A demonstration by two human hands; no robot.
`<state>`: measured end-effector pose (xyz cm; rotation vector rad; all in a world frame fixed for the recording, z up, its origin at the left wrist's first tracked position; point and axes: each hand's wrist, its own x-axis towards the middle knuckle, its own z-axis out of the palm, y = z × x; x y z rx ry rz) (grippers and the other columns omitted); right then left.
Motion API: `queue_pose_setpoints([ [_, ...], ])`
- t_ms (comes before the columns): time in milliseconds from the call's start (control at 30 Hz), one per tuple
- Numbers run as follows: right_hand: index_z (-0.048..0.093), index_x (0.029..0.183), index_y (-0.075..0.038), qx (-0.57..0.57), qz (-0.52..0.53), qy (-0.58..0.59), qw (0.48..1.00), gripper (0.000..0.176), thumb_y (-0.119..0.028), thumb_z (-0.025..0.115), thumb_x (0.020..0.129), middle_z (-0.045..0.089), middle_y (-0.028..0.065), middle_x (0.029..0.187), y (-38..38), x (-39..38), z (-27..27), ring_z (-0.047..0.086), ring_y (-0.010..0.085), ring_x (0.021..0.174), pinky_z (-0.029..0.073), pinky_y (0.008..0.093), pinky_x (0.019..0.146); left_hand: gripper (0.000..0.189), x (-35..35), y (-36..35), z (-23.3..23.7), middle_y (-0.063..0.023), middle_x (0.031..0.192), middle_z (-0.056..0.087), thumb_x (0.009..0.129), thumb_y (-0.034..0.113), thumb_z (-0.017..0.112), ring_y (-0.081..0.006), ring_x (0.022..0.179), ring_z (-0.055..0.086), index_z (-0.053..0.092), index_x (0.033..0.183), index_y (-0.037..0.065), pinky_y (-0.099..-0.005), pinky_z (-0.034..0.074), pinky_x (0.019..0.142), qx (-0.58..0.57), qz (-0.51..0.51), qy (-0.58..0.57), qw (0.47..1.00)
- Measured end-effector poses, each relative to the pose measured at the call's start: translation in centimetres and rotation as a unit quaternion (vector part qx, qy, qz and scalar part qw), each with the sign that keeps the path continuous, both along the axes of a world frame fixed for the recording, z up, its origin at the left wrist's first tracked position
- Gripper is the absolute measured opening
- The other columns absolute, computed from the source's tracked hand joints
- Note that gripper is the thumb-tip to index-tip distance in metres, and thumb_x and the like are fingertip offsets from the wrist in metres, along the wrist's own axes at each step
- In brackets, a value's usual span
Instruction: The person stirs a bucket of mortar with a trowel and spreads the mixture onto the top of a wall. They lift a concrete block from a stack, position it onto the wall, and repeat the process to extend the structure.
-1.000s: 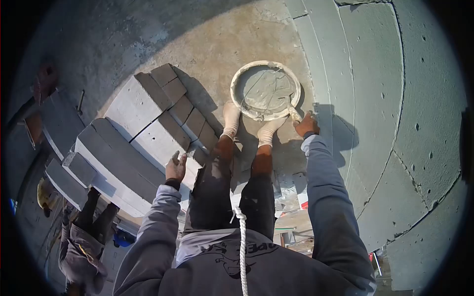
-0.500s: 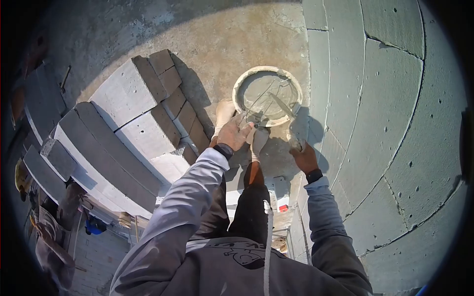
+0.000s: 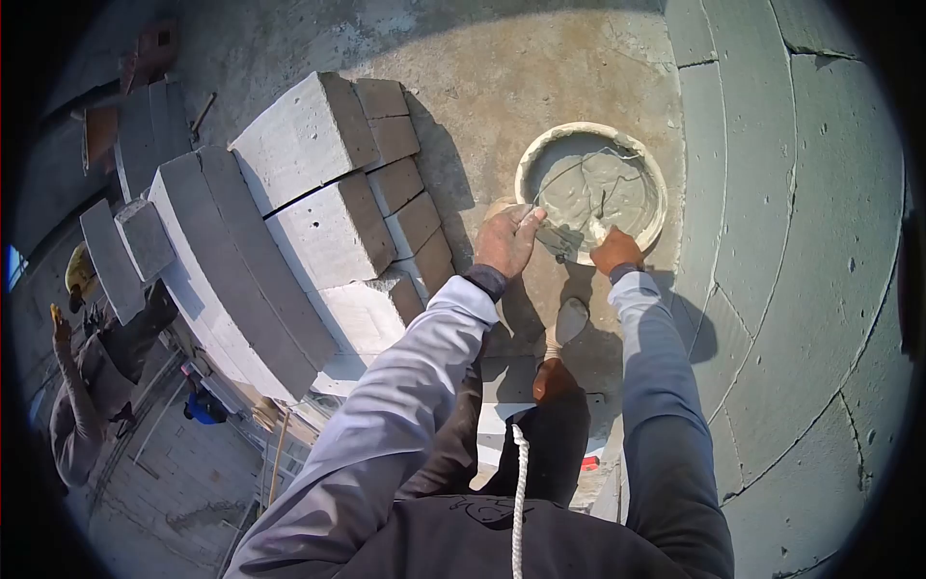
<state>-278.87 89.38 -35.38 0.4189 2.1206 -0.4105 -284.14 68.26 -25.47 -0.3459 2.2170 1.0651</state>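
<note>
A round bucket (image 3: 659, 198) with a pale, crusted rim stands on the ground, holding wet grey mortar (image 3: 584, 183). My left hand (image 3: 506, 241) is closed at the bucket's near left side, its thumb and fingers pinched on the thin wire handle. Over the near right rim, my right hand (image 3: 615, 253) grips the pale handle of a trowel (image 3: 598, 232). The trowel's blade reaches down into the mortar and is mostly hidden there.
Stacked pale blocks (image 3: 333, 232) stand to my left. A tall block wall (image 3: 772, 251) rises close on my right. My foot (image 3: 571, 320) is just below the bucket. Another person (image 3: 87, 386) is at the far left.
My right hand has moved forward to the bucket, and the trowel blade has gone from above the mortar down into it. The view has shifted, so the scene sits further right.
</note>
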Motion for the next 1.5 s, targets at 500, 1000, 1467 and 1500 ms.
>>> queue_pose_setpoints([
  [500,0.058,0.093,0.002,-0.283,-0.412,0.080,0.862,0.039,-0.021,0.071,0.063,0.062,0.0093,0.075,3.5,11.9,11.4,0.060,0.0196,0.063,0.047,0.0308,0.056,0.043,19.1,-10.3,6.5,-0.0170,0.110,0.060,0.089,0.037,0.050,-0.0290,0.106,0.056,0.057,0.115,0.003,-0.0336,0.043,0.090,-0.130,0.086,-0.010,0.988],
  [1000,0.065,0.089,-0.002,-0.171,-0.337,0.144,0.914,0.037,-0.025,0.073,0.062,0.066,0.0119,0.080,0.9,11.1,17.6,0.062,0.0225,0.071,0.048,0.0335,0.067,0.049,19.4,-14.4,14.6,-0.0210,0.104,0.061,0.087,0.046,0.048,-0.0340,0.103,0.057,0.061,0.110,0.006,-0.0377,0.044,0.086,-0.093,-0.010,-0.092,0.991],
  [1467,0.057,0.107,-0.003,-0.346,-0.494,0.221,0.766,0.048,-0.027,0.070,0.069,0.056,0.0037,0.069,5.9,31.2,56.5,0.054,0.0122,0.056,0.044,0.0274,0.047,0.033,4.8,-12.0,21.3,0.0010,0.058,0.048,0.091,0.027,0.052,-0.0092,0.054,0.043,0.054,0.065,0.006,-0.0252,0.035,0.051,0.131,-0.070,0.037,0.988],
  [1500,0.057,0.109,-0.002,-0.336,-0.504,0.192,0.772,0.049,-0.028,0.069,0.069,0.058,0.0039,0.071,7.0,33.9,58.6,0.055,0.0129,0.058,0.045,0.0276,0.049,0.033,4.7,-10.7,21.6,0.0006,0.058,0.049,0.091,0.027,0.051,-0.0093,0.054,0.043,0.055,0.065,0.006,-0.0255,0.035,0.051,0.120,-0.104,0.040,0.987],
])
